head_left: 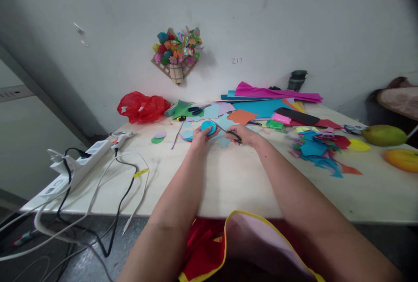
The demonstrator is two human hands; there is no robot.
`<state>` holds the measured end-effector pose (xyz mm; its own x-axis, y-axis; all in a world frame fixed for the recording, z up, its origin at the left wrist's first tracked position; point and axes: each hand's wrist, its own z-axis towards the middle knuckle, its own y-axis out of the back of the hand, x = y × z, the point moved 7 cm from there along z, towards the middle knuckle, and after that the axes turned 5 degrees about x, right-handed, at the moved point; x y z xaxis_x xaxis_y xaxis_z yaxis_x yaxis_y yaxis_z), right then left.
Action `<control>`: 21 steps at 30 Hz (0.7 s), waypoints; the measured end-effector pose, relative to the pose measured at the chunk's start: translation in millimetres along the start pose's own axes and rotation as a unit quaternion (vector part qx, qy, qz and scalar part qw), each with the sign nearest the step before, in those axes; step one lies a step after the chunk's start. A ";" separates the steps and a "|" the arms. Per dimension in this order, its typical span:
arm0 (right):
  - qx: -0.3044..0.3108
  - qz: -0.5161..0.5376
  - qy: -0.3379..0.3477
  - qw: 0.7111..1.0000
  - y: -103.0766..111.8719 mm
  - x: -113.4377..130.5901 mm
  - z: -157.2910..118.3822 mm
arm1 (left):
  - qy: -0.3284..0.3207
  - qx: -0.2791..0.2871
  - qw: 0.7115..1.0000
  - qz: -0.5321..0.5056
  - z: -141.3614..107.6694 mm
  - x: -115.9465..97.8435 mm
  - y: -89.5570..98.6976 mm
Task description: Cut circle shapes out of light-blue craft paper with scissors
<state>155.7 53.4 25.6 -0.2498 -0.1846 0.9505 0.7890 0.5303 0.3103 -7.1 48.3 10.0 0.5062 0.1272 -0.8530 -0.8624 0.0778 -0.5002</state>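
Observation:
Near the middle of the table, my left hand (pixel 203 137) is closed on a round blue paper disc (pixel 208 128). Opposite it, my right hand (pixel 244 136) grips black-handled scissors (pixel 234 135), whose blades point left toward the disc's edge. Whether the blades touch the paper I cannot tell. Light blue paper scraps (pixel 224 142) lie under and behind the hands. Just left of my left hand rest some cut paper circles (pixel 187 135). Farther left, a lilac circle (pixel 160 134) partly overlaps a green circle (pixel 157 140).
A white power strip (pixel 88 160) with cables runs along the left side. A red plastic bag (pixel 142 106) sits at the back left. On the right are a heap of paper scraps (pixel 315 149), a dark phone-like slab (pixel 297 116), a green mango-like fruit (pixel 384 135) and an orange-yellow fruit (pixel 401 160).

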 end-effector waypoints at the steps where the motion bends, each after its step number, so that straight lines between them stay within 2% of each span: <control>1: -0.007 -0.008 0.000 1.000 0.6 0.0 0.0 | -0.001 0.000 1.000 -0.002 0.2 0.1 0.3; 9: -0.032 -0.017 -0.015 0.999 0.4 4.1 -1.7 | -0.006 0.002 1.000 0.007 0.1 0.1 1.3; 21: 0.001 -0.012 0.000 1.000 0.7 7.1 -9.5 | 0.025 0.042 0.999 0.007 -4.7 2.4 -8.8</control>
<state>159.9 44.5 32.5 -0.2694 -0.1976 0.9425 0.7815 0.5270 0.3339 1.7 43.2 11.7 0.4923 0.0796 -0.8668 -0.8646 0.1595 -0.4765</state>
